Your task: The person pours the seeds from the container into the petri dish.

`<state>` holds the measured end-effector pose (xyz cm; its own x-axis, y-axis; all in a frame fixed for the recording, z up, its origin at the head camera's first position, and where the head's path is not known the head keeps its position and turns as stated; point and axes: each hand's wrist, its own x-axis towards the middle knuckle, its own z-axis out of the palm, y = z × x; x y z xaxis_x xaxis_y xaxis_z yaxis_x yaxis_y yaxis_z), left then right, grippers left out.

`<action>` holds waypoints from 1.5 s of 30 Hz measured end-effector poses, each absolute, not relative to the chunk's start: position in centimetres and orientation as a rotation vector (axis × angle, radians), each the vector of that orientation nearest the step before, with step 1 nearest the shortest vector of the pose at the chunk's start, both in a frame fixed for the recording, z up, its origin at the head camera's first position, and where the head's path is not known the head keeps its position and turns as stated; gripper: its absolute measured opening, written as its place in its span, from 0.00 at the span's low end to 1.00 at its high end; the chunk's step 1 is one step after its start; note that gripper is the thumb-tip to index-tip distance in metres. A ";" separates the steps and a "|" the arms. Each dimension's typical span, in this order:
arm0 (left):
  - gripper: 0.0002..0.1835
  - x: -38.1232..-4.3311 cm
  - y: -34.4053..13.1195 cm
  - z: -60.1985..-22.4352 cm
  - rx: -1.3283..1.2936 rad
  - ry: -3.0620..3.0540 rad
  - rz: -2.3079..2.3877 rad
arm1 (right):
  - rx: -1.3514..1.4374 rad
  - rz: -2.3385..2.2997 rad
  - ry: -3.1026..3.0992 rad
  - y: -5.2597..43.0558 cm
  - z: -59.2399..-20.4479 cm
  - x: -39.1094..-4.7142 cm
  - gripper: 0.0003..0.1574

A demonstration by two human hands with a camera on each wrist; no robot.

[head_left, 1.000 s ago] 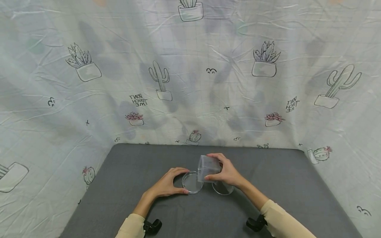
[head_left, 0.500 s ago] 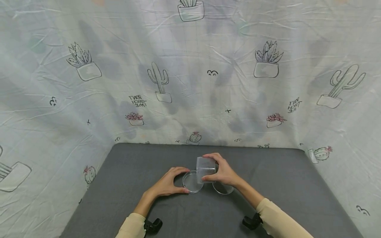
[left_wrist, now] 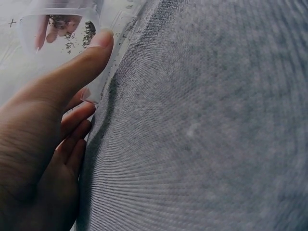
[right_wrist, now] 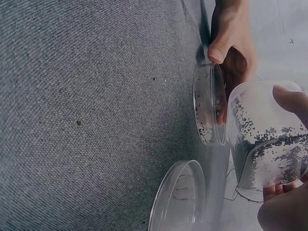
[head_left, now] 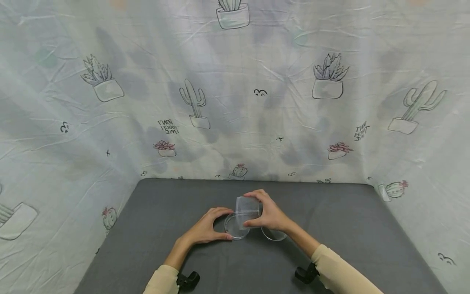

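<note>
My right hand [head_left: 271, 215] grips a clear plastic cup [head_left: 247, 209] between thumb and fingers, tipped on its side with its mouth toward the left. Small dark specks cling inside the cup, plain in the right wrist view. Below the mouth stands a clear petri dish [head_left: 230, 227], and some dark specks lie in it too. Thumb and fingers of my left hand [head_left: 205, 227] hold this dish by opposite sides of its rim. In the left wrist view, the thumb [left_wrist: 89, 60] lies against the dish. A second clear round dish or lid [head_left: 273, 235] lies to the right, partly behind my right hand.
A grey cloth [head_left: 235, 267] covers the table, and a few tiny specks [right_wrist: 80, 123] lie on it. Behind and at both sides hangs a pale curtain [head_left: 235, 102] printed with potted cacti. Black camera mounts [head_left: 306, 273] sit on both wrists.
My right hand has moved left with the tipped cup, bringing its mouth farther over the petri dish. The left hand and both dishes stay where they were.
</note>
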<state>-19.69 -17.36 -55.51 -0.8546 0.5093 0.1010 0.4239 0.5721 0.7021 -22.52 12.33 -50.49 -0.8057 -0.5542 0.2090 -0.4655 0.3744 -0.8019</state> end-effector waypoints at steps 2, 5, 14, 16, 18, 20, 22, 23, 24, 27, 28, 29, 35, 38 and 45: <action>0.43 -19.6 -17.5 -55.6 0.788 2.682 1.154 | -0.936 -1.405 2.525 12.2 -50.5 -22.4 0.53; 0.43 -19.4 -17.5 -55.8 0.770 2.686 1.144 | -0.946 -1.393 2.518 11.9 -50.5 -22.3 0.54; 0.44 -19.3 -17.5 -55.7 0.763 2.690 1.152 | -1.002 -1.358 2.545 11.3 -49.6 -22.0 0.53; 0.44 -19.3 -17.5 -55.6 0.760 2.694 1.147 | -1.003 -1.346 2.552 11.2 -49.4 -22.0 0.53; 0.44 -19.4 -17.5 -55.5 0.756 2.697 1.143 | -0.997 -1.342 2.551 11.2 -49.3 -22.0 0.53; 0.44 -19.4 -17.4 -55.5 0.752 2.696 1.148 | -0.992 -1.339 2.548 11.1 -49.2 -22.0 0.54; 0.44 -19.4 -17.4 -55.5 0.760 2.698 1.151 | -0.991 -1.339 2.546 11.1 -49.2 -22.0 0.54; 0.44 -19.4 -17.4 -55.5 0.762 2.698 1.153 | -0.991 -1.339 2.546 11.1 -49.2 -22.0 0.54; 0.44 -19.4 -17.4 -55.6 0.767 2.697 1.154 | -0.991 -1.338 2.546 11.1 -49.2 -22.0 0.54; 0.44 -19.5 -17.4 -55.6 0.786 2.704 1.148 | -0.997 -1.339 2.546 11.1 -49.2 -22.0 0.54; 0.44 -19.5 -17.4 -55.6 0.790 2.707 1.146 | -1.000 -1.338 2.547 11.1 -49.2 -22.0 0.54; 0.44 -19.5 -17.4 -55.6 0.788 2.706 1.146 | -1.001 -1.338 2.549 11.1 -49.2 -22.0 0.54; 0.43 -19.6 -17.4 -55.6 0.785 2.696 1.153 | -0.986 -1.337 2.547 11.2 -49.2 -21.9 0.54; 0.43 -19.6 -17.4 -55.4 0.774 2.688 1.159 | -0.973 -1.337 2.546 11.3 -49.2 -21.9 0.54; 0.43 -19.5 -17.5 -55.4 0.773 2.694 1.158 | -0.995 -1.308 2.555 11.2 -49.2 -21.8 0.54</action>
